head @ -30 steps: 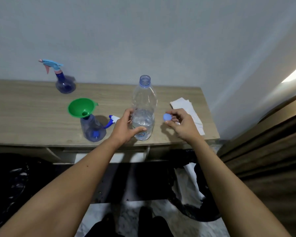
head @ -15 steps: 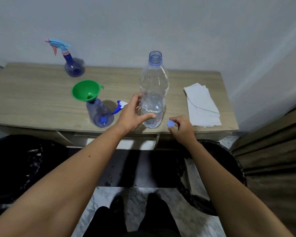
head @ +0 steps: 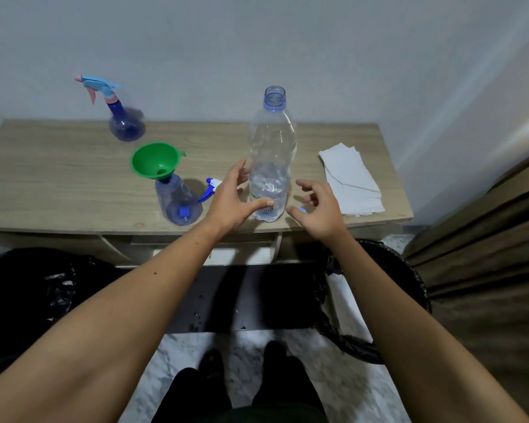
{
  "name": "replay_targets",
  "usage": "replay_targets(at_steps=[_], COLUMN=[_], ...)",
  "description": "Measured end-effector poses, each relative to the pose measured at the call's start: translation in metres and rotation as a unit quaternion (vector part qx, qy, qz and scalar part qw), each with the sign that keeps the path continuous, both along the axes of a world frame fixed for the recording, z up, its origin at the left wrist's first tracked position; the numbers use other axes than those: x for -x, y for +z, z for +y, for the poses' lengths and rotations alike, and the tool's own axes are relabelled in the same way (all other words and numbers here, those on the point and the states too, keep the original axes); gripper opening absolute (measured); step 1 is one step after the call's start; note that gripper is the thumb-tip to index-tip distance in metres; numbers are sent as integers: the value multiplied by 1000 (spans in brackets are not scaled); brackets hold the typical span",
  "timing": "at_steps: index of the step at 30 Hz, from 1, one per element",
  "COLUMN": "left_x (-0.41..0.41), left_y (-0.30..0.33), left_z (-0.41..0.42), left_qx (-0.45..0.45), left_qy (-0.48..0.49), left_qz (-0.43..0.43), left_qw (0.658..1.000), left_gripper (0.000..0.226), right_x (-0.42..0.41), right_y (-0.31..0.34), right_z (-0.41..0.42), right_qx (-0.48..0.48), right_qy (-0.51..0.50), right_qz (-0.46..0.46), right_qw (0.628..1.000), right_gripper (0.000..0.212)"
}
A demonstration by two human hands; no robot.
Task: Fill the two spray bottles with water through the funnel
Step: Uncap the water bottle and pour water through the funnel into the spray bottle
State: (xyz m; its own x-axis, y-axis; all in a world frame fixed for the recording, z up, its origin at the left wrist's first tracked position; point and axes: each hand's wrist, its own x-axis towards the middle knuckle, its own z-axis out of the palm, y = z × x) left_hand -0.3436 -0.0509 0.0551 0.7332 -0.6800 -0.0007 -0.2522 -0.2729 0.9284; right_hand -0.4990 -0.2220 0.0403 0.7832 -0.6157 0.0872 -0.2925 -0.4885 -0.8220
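Head view, sole view.

Table [head: 58, 184]: wooden, set against a pale wall.

Water bottle [head: 271, 154]: clear plastic, upright near the front edge at mid-table, uncapped, roughly the lower third holding water. Its cap [head: 301, 209], blue, lay on the table just right of the bottle's base, partly hidden by the right hand.

Left hand [head: 229, 203]: grip released, fingers spread around the bottle's lower left side, thumb tip at or touching the label; contact of the fingers could not be told.

Right hand [head: 319, 209]: grip released, fingers loosely curled and holding nothing, hovering over the cap just right of the bottle.

Near spray bottle [head: 177, 203]: blue-tinted, towards the front edge left of the water bottle, head removed, green funnel [head: 155, 161] seated in its neck. No water line could be made out inside; judged unfilled. Its spray head [head: 209, 190], white and blue, lay on the table between this bottle and the left hand.

Far spray bottle [head: 124, 123]: blue, at the back edge towards the left, trigger head attached; fill level could not be told.

Folded paper towels [head: 351, 181]: at the right end of the table.

Progress, as judged: preparation complete, with source bottle open and funnel placed. Outstanding: pouring into the near bottle, refitting its head, then opening, filling and closing the far bottle.
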Motion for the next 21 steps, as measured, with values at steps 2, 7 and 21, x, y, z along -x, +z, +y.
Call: replay_targets(at_steps=[2,7,21], left_x=[3,4,-68], left_y=[-1,-1,1], left_z=[12,67,161], left_qx=[1,5,-5], left_qy=[9,58,213], left_qz=[0,16,-43], left_qw=[1000,998,976], left_gripper=[112,73,74], right_x=[-4,-18,-52], right_y=[17,53,69], right_z=[8,30,75], right_qx=[-4,-49,-46], right_qy=[5,12,-67], right_qz=[-15,-57,-73], right_qw=[1000,997,994], right_gripper=[67,89,65])
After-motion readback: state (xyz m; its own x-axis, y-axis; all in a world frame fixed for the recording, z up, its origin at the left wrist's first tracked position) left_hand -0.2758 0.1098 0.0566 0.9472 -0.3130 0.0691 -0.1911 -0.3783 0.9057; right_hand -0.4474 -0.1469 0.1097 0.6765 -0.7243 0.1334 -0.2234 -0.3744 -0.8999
